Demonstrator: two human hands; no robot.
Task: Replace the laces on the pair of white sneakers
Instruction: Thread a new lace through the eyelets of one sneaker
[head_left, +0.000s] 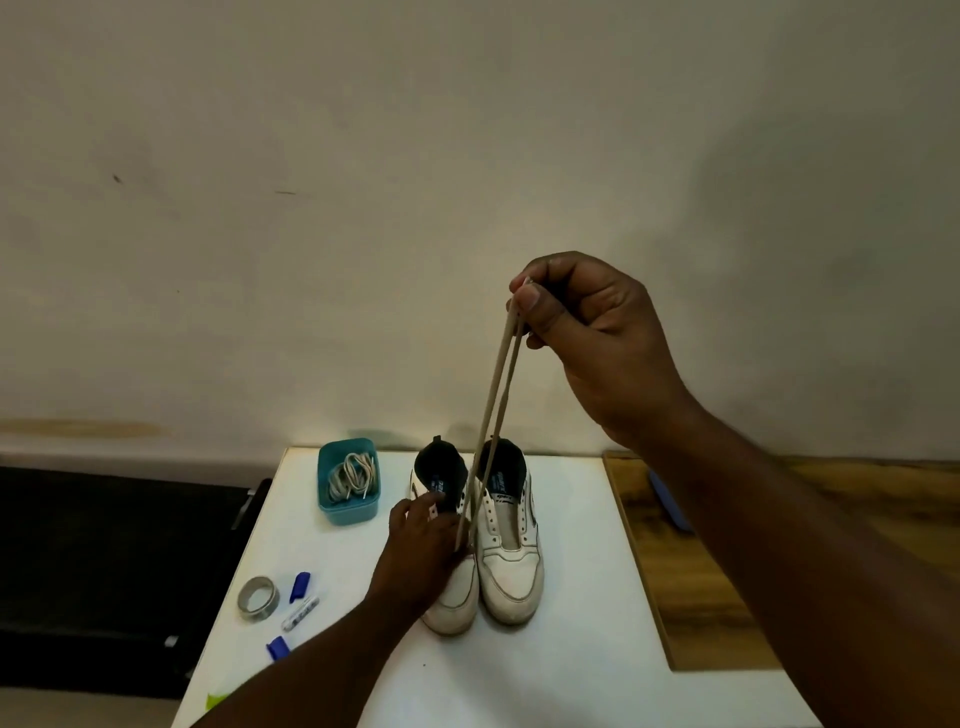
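Observation:
Two white sneakers stand side by side on the white table, toes toward me. My left hand (423, 553) rests over the left sneaker (457, 597), its fingers lying on the shoe's upper. The right sneaker (511, 566) has bare eyelets and no lace. My right hand (587, 332) is raised high above the shoes and pinches both ends of a beige lace (493, 395) between thumb and fingers. The two strands run taut down to the left sneaker, where my left hand hides their lower part.
A teal box (332, 512) holding several coiled laces stands left of the shoes. A tape roll (258, 597), a blue cap (300, 586), a clear pen barrel (300, 613) and another blue piece (278, 648) lie front left. A wooden board (691, 587) lies right; a blue object (670, 501) rests on it.

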